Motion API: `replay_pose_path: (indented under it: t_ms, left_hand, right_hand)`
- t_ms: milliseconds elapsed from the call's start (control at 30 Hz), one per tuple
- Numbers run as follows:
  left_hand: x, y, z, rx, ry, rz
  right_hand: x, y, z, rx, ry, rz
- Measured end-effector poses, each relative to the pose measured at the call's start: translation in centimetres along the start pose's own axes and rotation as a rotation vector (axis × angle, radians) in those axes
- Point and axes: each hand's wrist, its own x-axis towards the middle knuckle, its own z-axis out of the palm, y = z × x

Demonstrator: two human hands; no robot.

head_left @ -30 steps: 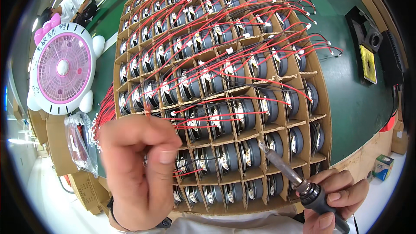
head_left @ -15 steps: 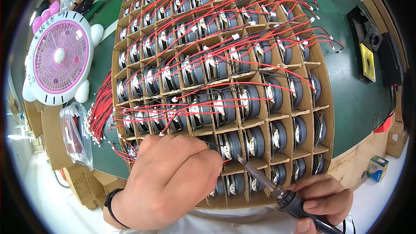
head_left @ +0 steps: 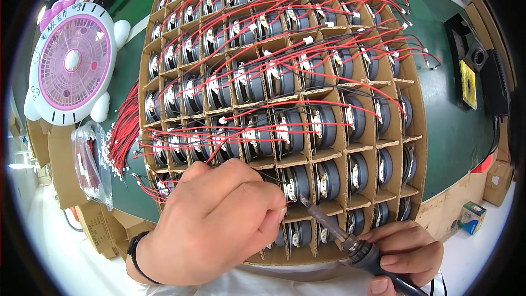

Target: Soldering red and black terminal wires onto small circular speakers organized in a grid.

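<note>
A cardboard grid tray holds several round dark speakers on edge, with red wires strung across the cells. My left hand lies over the tray's near left cells, its fingertips pinched at a speaker in a near row; what they pinch is hidden. My right hand grips the black handle of a soldering iron. The iron's tip points up and left, touching that speaker right next to my left fingertips.
A pink and white desk fan stands at the left on the green table. A bundle of loose red wires and a clear plastic bag lie beside the tray. A black device sits far right. Small boxes lie lower right.
My left hand has come down from raised in front of the tray onto the near cells. The soldering iron's tip has moved left and up to the speaker beside my fingertips.
</note>
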Motion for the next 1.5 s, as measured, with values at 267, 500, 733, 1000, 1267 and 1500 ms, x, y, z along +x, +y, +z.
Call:
replay_pose_path:
  t_ms: [267,500,733,1000,1267,1500]
  left_hand:
    - [0.1,0.0,0.5,0.034,0.014,-0.006]
    - [0.2,0.3,0.8,0.056,0.044,-0.033]
    - [0.3,0.9,0.8,0.035,0.03,-0.098]
    - [0.3,1.1,0.8,0.039,0.027,-0.113]
    - [0.3,1.3,0.9,0.049,0.025,-0.135]
    - [0.3,1.4,1.0,0.071,0.03,-0.135]
  right_hand:
    - [0.1,0.1,0.0,-0.018,-0.016,-0.001]
    - [0.2,0.1,0.1,-0.032,-0.03,-0.006]
    - [0.5,0.1,-0.1,-0.069,-0.049,-0.016]
    - [0.6,0.2,0.0,-0.079,-0.04,-0.037]
    - [0.6,0.3,-0.1,-0.058,-0.049,-0.035]
    - [0.5,0.4,-0.7,-0.049,-0.123,-0.019]
